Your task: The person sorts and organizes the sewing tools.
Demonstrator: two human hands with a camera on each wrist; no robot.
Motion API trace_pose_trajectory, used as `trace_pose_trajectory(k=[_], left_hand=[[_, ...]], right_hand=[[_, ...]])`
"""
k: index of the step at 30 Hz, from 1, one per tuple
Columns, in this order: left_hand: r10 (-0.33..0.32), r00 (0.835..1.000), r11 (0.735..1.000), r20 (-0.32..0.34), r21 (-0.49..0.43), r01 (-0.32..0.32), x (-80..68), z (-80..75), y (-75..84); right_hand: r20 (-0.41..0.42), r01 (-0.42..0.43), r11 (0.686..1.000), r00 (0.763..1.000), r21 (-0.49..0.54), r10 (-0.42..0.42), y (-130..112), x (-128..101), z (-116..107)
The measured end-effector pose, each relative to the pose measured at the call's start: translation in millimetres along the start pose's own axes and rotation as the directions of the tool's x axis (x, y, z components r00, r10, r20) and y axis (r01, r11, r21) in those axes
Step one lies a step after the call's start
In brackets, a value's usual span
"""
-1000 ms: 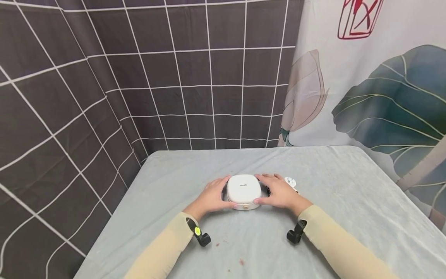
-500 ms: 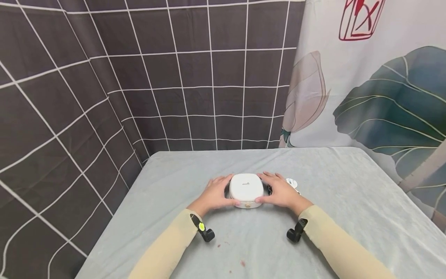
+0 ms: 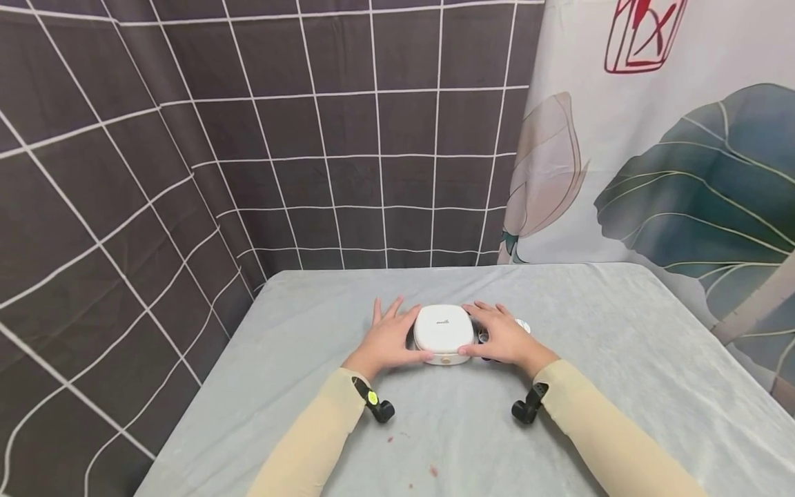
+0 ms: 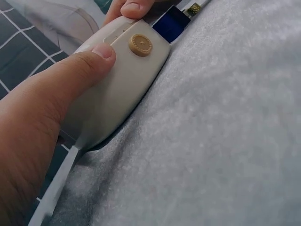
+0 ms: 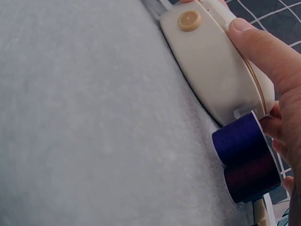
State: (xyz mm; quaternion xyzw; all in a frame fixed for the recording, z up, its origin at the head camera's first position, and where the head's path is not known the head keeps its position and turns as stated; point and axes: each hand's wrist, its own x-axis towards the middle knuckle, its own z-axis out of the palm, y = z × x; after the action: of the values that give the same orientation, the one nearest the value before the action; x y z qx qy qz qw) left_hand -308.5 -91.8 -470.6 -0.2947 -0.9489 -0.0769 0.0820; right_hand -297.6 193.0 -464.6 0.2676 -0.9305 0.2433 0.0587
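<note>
A white rounded-square case (image 3: 442, 330) with a gold button (image 3: 445, 359) on its front lies on the grey cloth-covered table (image 3: 596, 359). My left hand (image 3: 388, 338) is at its left side; its thumb (image 4: 89, 66) presses the front beside the gold button (image 4: 140, 44), and its fingers are spread straight. My right hand (image 3: 504, 339) holds the right side, thumb (image 5: 263, 49) on the lid edge and fingers over the far corner. A blue thread spool (image 5: 240, 139) and a dark purple one (image 5: 251, 178) stand against the case (image 5: 214, 70) under my right palm.
A small white round thing (image 3: 522, 324) lies just behind my right hand. Dark grid-patterned curtains close off the left and back, and a leaf-print curtain the right. Small reddish specks (image 3: 430, 470) mark the cloth near the front edge.
Both hands and the case have moved a little farther from me. My left fingers have come off the case and spread straight. The spools now show beside my right hand.
</note>
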Motion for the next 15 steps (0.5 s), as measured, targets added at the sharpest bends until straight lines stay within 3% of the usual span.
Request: trace_pose_trajectory(k=[5,15], left_hand=[[0.024,0.998,0.999,-0.055,0.042,-0.022,-0.8,4.1,-0.7],[0.003,0.994,0.999,-0.108,-0.044,-0.008,-4.1,10.4,0.1]], right_hand=[[0.017,0.001,1.000,1.000,-0.027,0.000,-2,0,-3],[0.034,0.105,0.984,0.994,-0.141,-0.101,-17,15,-4]])
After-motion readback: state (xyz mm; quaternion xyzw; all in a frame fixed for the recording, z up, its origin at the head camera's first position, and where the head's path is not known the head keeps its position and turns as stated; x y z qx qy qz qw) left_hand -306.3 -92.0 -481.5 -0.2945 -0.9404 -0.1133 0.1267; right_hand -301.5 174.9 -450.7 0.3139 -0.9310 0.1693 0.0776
